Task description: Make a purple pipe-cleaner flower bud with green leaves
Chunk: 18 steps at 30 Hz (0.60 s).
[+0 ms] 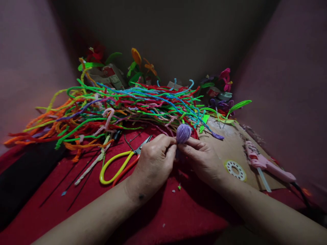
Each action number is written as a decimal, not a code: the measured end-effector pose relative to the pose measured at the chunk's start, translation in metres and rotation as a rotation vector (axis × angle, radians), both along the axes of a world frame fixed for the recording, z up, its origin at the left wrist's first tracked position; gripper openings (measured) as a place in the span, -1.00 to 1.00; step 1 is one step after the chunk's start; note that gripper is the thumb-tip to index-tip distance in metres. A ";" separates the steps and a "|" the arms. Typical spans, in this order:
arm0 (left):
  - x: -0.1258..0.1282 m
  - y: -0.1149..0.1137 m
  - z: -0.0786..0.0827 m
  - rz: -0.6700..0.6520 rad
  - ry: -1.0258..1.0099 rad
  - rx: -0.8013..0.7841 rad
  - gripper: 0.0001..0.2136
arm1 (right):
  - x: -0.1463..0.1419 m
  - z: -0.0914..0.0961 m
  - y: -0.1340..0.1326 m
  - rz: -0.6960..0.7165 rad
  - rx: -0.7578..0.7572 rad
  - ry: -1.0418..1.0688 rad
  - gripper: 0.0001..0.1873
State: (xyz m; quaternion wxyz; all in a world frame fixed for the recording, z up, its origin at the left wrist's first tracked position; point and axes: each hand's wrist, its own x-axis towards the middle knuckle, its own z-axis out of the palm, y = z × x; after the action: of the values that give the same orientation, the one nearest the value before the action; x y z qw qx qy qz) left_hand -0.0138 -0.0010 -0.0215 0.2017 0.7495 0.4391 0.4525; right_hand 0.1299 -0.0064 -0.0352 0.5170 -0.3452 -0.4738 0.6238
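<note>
A rounded purple bud of fuzzy pipe cleaners (184,133) is pinched between my two hands, above the red cloth. My left hand (159,154) closes its thumb and fingers at the bud's lower left side. From the right, the fingertips of my right hand (201,156) press at its base. A short green tip shows just above the bud; whether it belongs to it I cannot tell. Scissors (120,161) with yellow and orange handles lie beside my left hand, partly hidden by it. Behind the bud spreads a big heap of coloured pipe cleaners (133,105).
A pink glue gun (270,166) and a tape roll (235,170) rest on cardboard (217,143) at right. Thin dark wires (80,190) lie at left on the red cloth (153,217). Finished pipe-cleaner flowers (136,57) stand at the back. Pinkish walls rise on both sides.
</note>
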 end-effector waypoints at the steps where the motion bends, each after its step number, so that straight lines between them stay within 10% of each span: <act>1: 0.000 0.001 0.000 0.009 -0.016 -0.035 -0.88 | 0.000 0.000 0.000 -0.008 0.010 -0.015 -0.74; 11: -0.003 0.006 0.010 -0.117 -0.506 -0.587 -0.93 | 0.001 0.001 0.002 0.072 -0.050 -0.003 -0.74; 18: -0.004 0.006 0.014 -0.117 -0.530 -0.678 -0.91 | -0.001 0.002 0.003 0.082 -0.057 0.013 -0.76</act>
State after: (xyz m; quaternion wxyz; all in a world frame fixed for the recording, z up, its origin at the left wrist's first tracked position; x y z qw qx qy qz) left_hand -0.0175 0.0054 -0.0070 0.5674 0.5225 0.4526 0.4475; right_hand 0.1290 -0.0030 -0.0334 0.4843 -0.3360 -0.4662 0.6597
